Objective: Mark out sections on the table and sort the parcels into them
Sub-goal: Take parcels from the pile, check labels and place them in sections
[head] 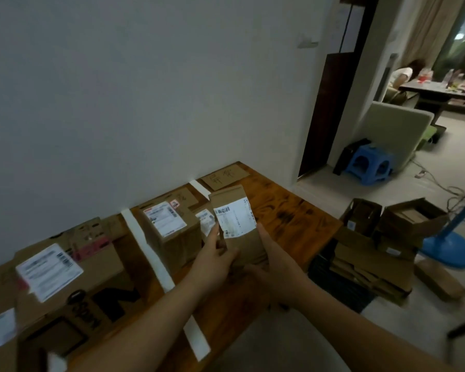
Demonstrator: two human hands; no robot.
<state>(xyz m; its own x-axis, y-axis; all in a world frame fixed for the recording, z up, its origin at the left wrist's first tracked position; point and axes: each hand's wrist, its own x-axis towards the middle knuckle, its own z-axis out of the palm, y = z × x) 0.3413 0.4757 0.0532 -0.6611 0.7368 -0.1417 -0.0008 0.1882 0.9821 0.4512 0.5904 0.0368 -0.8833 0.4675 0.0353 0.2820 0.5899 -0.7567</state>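
I hold a small brown cardboard parcel (235, 221) with a white shipping label upright above the wooden table (293, 218). My left hand (215, 253) grips its left edge, and my right hand (271, 256) grips its right side and bottom. White tape strips (148, 253) divide the table into sections. A labelled box (169, 226) stands in the middle section with a smaller parcel (206, 222) behind my held parcel. Larger boxes (65, 267) fill the left section. A cardboard sign (223, 175) with handwriting lies at the back of the right section.
Open cardboard boxes (387, 237) lie on the floor right of the table, beside a blue fan base (448, 248). A blue stool (371, 165) and a grey sofa (395, 130) stand further back. A person sits at a distant table (440, 89).
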